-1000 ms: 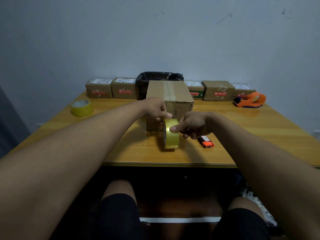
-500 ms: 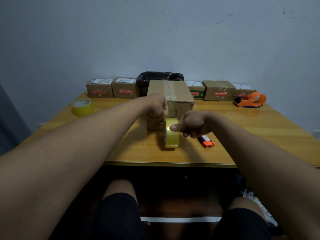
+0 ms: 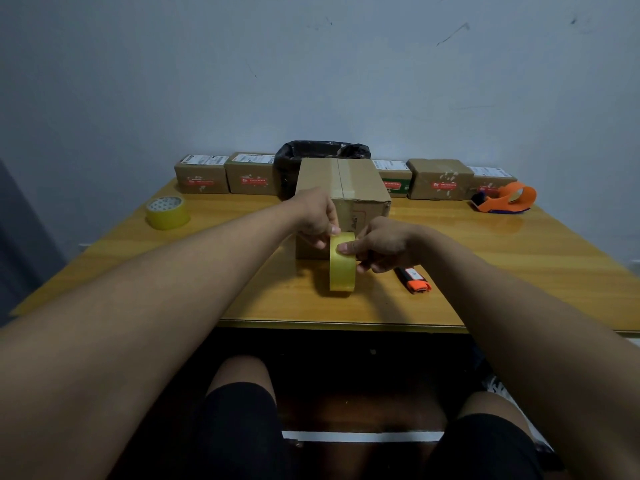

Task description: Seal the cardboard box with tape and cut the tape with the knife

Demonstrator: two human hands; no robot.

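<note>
Tabletop [image 3: 519,251]: carrying all items. Cardboard box [image 3: 341,188]: sitting centre, far of the hands, taped along its top. Tape roll [image 3: 342,268]: standing on edge, near the box. Right hand [image 3: 382,244]: grip closing on the roll. Left hand [image 3: 317,216]: pinching at the roll's top. Knife [image 3: 414,279]: lying just right, untouched.

Subject is wearing black shorts [image 3: 239,431] reaching to just above the knees. Both forearms are showing bare, no sleeves, watch or bands in view. Both hands [image 3: 381,242] are showing bare, no gloves or rings discernible.
</note>
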